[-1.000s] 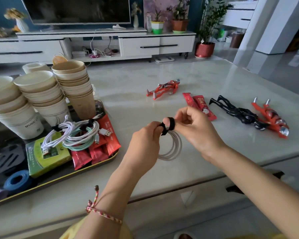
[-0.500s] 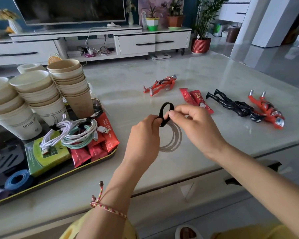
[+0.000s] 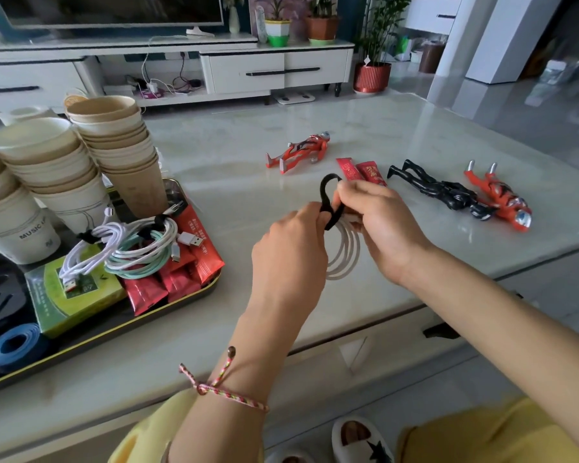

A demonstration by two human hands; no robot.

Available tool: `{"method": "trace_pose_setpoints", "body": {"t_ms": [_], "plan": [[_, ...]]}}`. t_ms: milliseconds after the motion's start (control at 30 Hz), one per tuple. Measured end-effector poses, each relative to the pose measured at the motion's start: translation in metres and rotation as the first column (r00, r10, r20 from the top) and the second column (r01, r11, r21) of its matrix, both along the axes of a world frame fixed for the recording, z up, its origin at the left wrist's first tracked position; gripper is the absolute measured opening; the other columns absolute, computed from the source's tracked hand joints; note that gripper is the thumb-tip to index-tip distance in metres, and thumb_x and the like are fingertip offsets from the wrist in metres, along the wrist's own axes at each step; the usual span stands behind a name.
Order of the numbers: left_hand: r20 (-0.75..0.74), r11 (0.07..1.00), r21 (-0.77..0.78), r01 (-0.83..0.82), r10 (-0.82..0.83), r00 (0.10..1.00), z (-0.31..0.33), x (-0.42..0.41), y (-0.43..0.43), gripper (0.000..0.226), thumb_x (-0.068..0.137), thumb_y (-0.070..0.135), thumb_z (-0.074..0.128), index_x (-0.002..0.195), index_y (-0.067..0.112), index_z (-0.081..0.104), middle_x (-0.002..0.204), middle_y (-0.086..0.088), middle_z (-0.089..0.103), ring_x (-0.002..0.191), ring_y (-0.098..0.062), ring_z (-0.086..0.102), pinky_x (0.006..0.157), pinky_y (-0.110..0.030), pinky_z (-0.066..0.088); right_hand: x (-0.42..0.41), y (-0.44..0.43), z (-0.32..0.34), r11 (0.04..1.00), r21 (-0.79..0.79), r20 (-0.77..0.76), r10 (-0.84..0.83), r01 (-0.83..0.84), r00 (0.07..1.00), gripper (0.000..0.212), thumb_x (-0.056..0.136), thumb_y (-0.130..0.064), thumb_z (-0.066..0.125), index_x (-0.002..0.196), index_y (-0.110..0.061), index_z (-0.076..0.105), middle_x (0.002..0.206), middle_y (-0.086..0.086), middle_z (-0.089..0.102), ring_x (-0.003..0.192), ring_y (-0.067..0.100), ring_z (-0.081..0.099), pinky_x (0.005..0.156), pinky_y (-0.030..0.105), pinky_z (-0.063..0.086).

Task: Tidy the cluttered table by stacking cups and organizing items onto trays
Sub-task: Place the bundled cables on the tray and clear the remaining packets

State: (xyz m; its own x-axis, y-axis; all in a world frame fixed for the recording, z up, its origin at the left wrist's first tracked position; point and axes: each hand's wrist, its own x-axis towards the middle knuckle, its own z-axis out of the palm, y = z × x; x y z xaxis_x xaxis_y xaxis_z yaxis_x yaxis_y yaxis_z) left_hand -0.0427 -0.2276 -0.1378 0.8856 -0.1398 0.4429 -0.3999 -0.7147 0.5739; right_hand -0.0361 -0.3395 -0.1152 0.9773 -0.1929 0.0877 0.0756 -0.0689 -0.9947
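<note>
Tray (image 3: pixel 168 315) at left held cup stacks (image 3: pixel 114 135), tied cables (image 3: pixel 137 248) and packets (image 3: pixel 181 279). Left hand (image 3: pixel 288 255), fingers curled, pinched black strap (image 3: pixel 328 195) above table (image 3: pixel 234 182) centre. White coil (image 3: pixel 345 255) hung from strap between both hands. Right hand (image 3: pixel 381 225), fingers curled, gripped strap and coil top. Behind lay red figure (image 3: pixel 298 152) and two sachets (image 3: pixel 361 170). Far right, black figure (image 3: pixel 442 192) lay just beside orange figure (image 3: pixel 497 198).

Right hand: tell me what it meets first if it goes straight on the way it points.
Pointing up-left, the right hand would meet the left hand almost at once; both pinch the black strap on the white cable coil between them. Beyond that probably the cup stacks, though depth is unclear.
</note>
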Motion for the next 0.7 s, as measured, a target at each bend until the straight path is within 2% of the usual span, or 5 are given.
{"method": "trace_pose_setpoints", "body": {"t_ms": [100, 233, 334, 567, 700], "plan": [[-0.106, 0.996, -0.060, -0.060, 0.053, 0.993, -0.001, 0.006, 0.005, 0.027, 0.099, 0.027, 0.036, 0.102, 0.015, 0.060, 0.079, -0.005, 0.056, 0.074, -0.032, 0.046, 0.058, -0.031, 0.026, 0.002, 0.002, 0.002, 0.997, -0.042, -0.029, 0.063, -0.064, 0.998, 0.030, 0.093, -0.017, 0.052, 0.065, -0.017, 0.061, 0.064, -0.006, 0.063, 0.060, 0.000, 0.057, 0.062, 0.012, 0.040], [-0.280, 0.964, -0.178, -0.197, 0.142, 0.949, -0.001, 0.017, 0.023, 0.032, 0.099, 0.026, 0.036, 0.099, 0.007, 0.063, 0.083, -0.013, 0.059, 0.077, -0.033, 0.049, 0.060, -0.031, 0.027, -0.001, 0.019, 0.001, 0.885, -0.440, 0.043, 0.189, -0.152, 0.981, 0.026, 0.092, -0.016, 0.054, 0.069, -0.023, 0.063, 0.081, -0.007, 0.060, 0.082, -0.002, 0.053, 0.079, 0.010, 0.039], [-0.308, 0.954, -0.179, -0.239, 0.176, 0.935, 0.001, 0.017, 0.026, 0.034, 0.099, 0.026, 0.036, 0.095, 0.005, 0.063, 0.088, -0.017, 0.063, 0.073, -0.030, 0.045, 0.058, -0.031, 0.026, -0.002, 0.029, -0.003, 0.795, -0.601, 0.079, 0.161, -0.082, 0.984, 0.022, 0.090, -0.017, 0.057, 0.069, -0.023, 0.064, 0.096, 0.001, 0.059, 0.100, 0.007, 0.050, 0.095, 0.025, 0.035], [-0.260, 0.936, -0.193, -0.293, 0.240, 0.936, 0.002, 0.015, 0.021, 0.033, 0.099, 0.026, 0.033, 0.101, 0.008, 0.060, 0.095, -0.017, 0.065, 0.089, -0.038, 0.056, 0.063, -0.033, 0.035, -0.006, 0.043, -0.003, 0.888, -0.454, 0.259, 0.051, 0.075, 0.965, 0.019, 0.087, -0.011, 0.058, 0.072, -0.005, 0.068, 0.075, 0.000, 0.059, 0.071, 0.009, 0.051, 0.072, 0.024, 0.038], [-0.292, 0.930, -0.207, -0.303, 0.237, 0.927, -0.001, 0.017, 0.020, 0.033, 0.099, 0.025, 0.033, 0.101, 0.006, 0.060, 0.098, -0.018, 0.064, 0.091, -0.038, 0.055, 0.063, -0.031, 0.029, -0.007, 0.045, -0.004, 0.951, -0.308, 0.172, 0.022, 0.032, 0.985, 0.028, 0.091, -0.013, 0.053, 0.064, -0.015, 0.058, 0.060, -0.004, 0.054, 0.057, 0.002, 0.045, 0.058, 0.019, 0.034]]}}
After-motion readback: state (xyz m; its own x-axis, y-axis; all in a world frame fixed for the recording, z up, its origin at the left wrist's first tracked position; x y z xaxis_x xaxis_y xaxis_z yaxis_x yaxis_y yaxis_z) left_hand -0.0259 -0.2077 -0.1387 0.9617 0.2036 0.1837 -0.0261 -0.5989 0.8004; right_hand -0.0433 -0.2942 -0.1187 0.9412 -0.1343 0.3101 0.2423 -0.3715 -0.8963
